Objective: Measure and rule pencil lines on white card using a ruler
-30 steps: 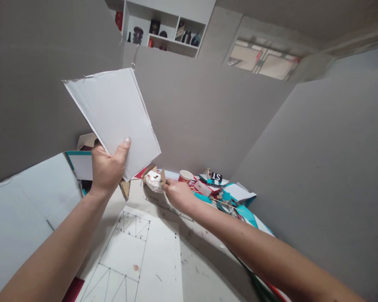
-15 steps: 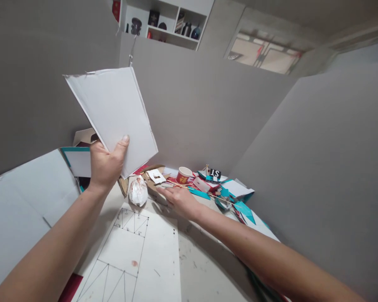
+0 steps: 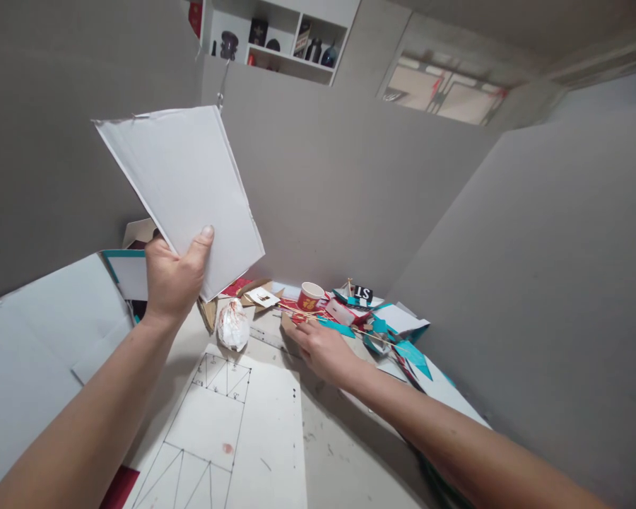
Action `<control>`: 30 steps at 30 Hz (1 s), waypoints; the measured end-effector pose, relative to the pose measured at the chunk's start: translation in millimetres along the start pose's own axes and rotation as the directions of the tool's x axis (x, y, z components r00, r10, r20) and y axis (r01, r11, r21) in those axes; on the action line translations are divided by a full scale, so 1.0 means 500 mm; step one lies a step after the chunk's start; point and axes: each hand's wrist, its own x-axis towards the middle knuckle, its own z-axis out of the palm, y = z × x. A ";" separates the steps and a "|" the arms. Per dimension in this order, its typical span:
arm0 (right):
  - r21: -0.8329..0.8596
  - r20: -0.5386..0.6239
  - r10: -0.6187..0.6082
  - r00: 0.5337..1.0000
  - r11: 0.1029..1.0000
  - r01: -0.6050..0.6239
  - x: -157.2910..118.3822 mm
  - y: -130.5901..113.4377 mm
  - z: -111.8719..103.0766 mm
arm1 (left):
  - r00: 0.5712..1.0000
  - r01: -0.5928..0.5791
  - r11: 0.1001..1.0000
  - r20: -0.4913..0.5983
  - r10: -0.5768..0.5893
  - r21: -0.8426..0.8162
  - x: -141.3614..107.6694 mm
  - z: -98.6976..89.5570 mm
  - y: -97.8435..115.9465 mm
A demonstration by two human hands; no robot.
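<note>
My left hand (image 3: 174,279) grips the lower edge of a white board (image 3: 185,184), thumb across its face, holding it raised and tilted above the table. My right hand (image 3: 323,350) is low over the table beside the scraps, its fingers close together around the end of a piece of brown cardboard (image 3: 287,325). To the left of that hand sits a crumpled white ball with reddish stains (image 3: 233,325). A sheet with drawn triangles and lines (image 3: 206,417) lies flat in front.
A red and white paper cup (image 3: 310,297) stands among teal, red and white scraps with thin sticks. A large white board (image 3: 42,353) is on the left. Grey walls (image 3: 318,162) surround the table (image 3: 333,438); a shelf (image 3: 291,60) is at the top.
My left hand and the white board have shifted slightly left. My right hand has moved right and its outstretched fingers have closed at the cardboard piece.
</note>
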 end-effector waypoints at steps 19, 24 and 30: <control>0.089 0.197 0.397 0.896 0.903 -0.420 0.255 0.049 0.103 | 0.998 0.031 0.998 -0.047 -0.029 0.051 -0.002 0.003 0.005; 0.027 0.161 0.431 0.888 0.897 -0.440 0.263 0.076 0.079 | 0.998 0.034 0.997 -0.061 -0.030 0.067 -0.005 0.007 0.004; -0.026 0.094 0.470 0.878 0.883 -0.469 0.279 0.086 0.053 | 0.998 0.003 0.998 -0.069 0.002 0.069 -0.003 0.009 0.008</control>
